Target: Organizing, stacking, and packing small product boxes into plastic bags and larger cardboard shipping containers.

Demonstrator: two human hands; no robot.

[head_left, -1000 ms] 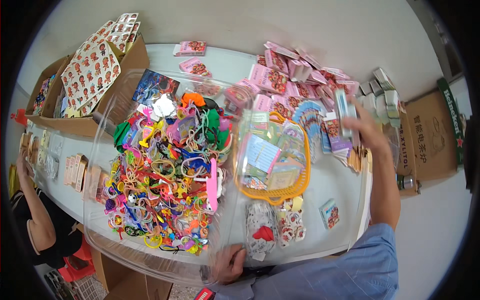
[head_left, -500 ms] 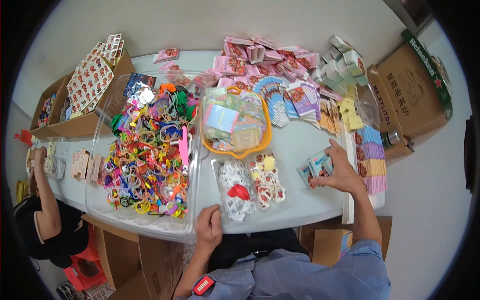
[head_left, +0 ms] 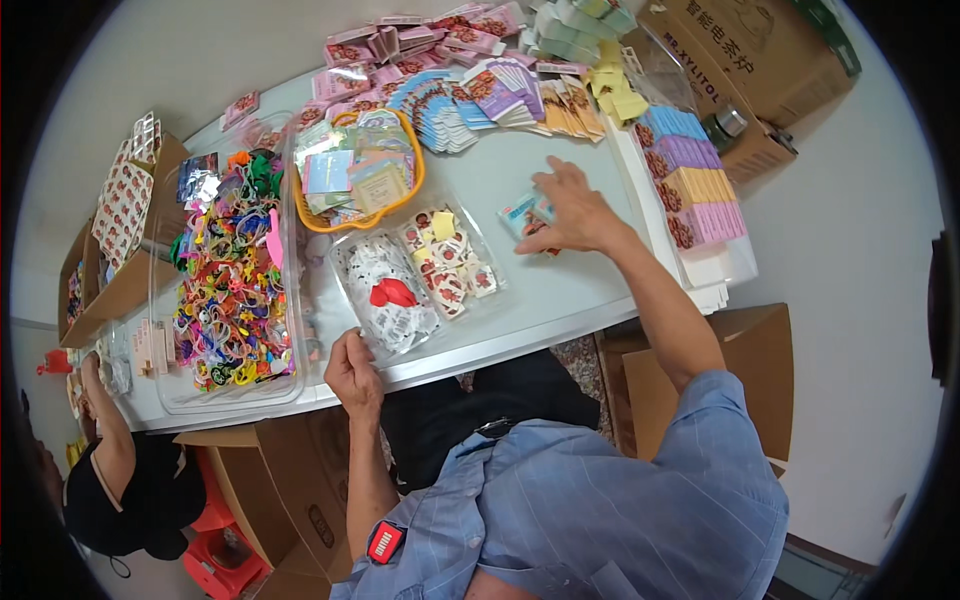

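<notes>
My right hand (head_left: 578, 212) is over the right part of the table, fingers spread, with its thumb close to the small blue printed packets (head_left: 522, 216). The hand covers part of these packets, and whether it touches them is hard to tell. At the table's front edge my left hand (head_left: 354, 378) is closed in a loose fist, with nothing showing in it. Just beyond that fist lies a clear tray (head_left: 345, 275) of white printed pieces (head_left: 385, 255) with a red piece (head_left: 392, 292) on top. Beside it, another clear tray (head_left: 490, 250) holds round red-and-white stickers (head_left: 450, 262).
A large clear bin (head_left: 297, 340) of colourful trinkets stands left, beside a yellow basket (head_left: 420, 185) of card packets. Pink boxes (head_left: 345, 82) and fanned blue packets (head_left: 430, 108) lie behind; stacked packets (head_left: 700, 190) stand right. A co-worker's arm (head_left: 112, 425) is far left.
The view has shifted, so the table sits higher and further left in it. My right hand's fingers have spread and now cover more of the blue packets. My left hand stays closed.
</notes>
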